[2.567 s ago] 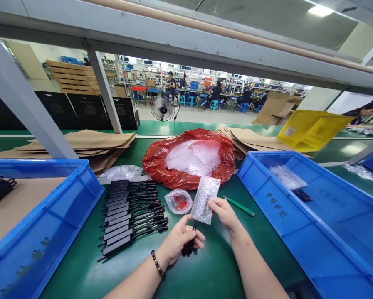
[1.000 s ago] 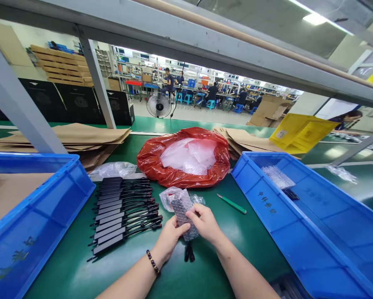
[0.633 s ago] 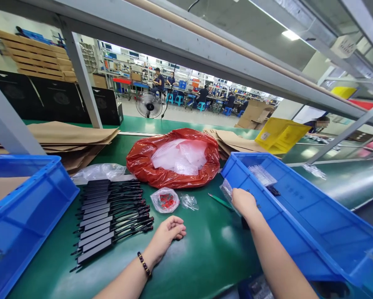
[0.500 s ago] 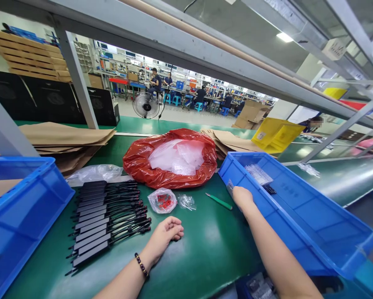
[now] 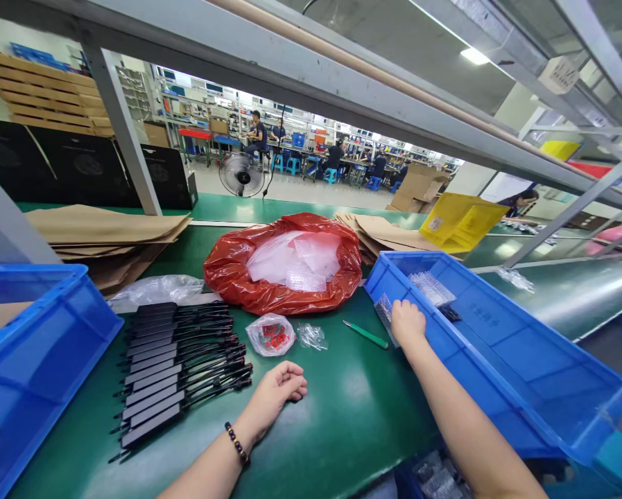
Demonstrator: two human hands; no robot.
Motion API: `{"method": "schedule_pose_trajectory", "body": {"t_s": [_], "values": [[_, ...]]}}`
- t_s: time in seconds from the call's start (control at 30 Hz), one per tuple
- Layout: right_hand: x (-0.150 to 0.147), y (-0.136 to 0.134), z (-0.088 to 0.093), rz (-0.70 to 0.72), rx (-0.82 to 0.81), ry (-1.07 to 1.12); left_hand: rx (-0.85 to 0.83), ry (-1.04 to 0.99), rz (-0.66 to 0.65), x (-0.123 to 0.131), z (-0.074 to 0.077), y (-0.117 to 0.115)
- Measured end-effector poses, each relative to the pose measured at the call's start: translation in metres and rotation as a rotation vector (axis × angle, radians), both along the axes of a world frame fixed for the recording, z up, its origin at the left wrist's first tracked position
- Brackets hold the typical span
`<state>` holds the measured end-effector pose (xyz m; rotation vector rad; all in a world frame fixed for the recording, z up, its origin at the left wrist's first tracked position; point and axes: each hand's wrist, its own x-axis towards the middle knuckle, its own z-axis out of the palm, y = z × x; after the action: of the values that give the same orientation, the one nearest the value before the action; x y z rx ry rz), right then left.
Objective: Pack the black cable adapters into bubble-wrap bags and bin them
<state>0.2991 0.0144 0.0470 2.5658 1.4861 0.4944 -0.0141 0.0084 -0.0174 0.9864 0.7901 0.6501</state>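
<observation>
A blue bin (image 5: 74, 353) stands at the far left, with brown sheets (image 5: 107, 225) stacked behind it. Next on the green counter (image 5: 342, 416) lies a row of black bars (image 5: 152, 375), side by side, their cables (image 5: 211, 350) pointing right. The left hand (image 5: 279, 389), palm side turned right and fingers loosely curled, holds nothing; it is near the cable ends, below a small bag of red pieces (image 5: 276, 337). Behind that bag sits a big red bag (image 5: 269, 299) filled with pale wrap (image 5: 300, 260). To the right come a clear packet (image 5: 312, 337) and a green knife (image 5: 367, 335), its tip toward the upper left.

The bubble-wrap pouch (image 5: 383, 312) is just beside the right bin's outer wall (image 5: 446, 350), its long axis slanting steeply from upper left to lower right. The right hand (image 5: 408, 323) covers its right edge, fingers bent; I cannot tell whether they grip it. Wrapped packs (image 5: 431, 288) lie inside that bin.
</observation>
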Motion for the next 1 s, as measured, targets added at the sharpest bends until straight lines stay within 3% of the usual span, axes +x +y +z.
{"method": "schedule_pose_trajectory", "body": {"t_s": [0.17, 0.27, 0.4, 0.73, 1.0], "values": [[-0.019, -0.008, -0.015, 0.213, -0.131, 0.124, 0.003, 0.009, -0.007, 0.001, 0.002, 0.000], [-0.026, -0.008, -0.029, 0.226, -0.214, 0.198, 0.008, 0.007, -0.011, 0.001, 0.000, 0.000], [-0.030, -0.005, -0.035, 0.208, -0.195, 0.195, 0.013, 0.008, -0.015, 0.001, 0.000, 0.000], [-0.023, -0.022, -0.035, 0.080, -0.127, 0.188, 0.016, 0.022, -0.015, 0.001, 0.003, -0.001], [0.002, -0.033, -0.028, -0.142, 0.109, 0.149, 0.019, 0.020, -0.014, 0.001, 0.002, 0.000]]}}
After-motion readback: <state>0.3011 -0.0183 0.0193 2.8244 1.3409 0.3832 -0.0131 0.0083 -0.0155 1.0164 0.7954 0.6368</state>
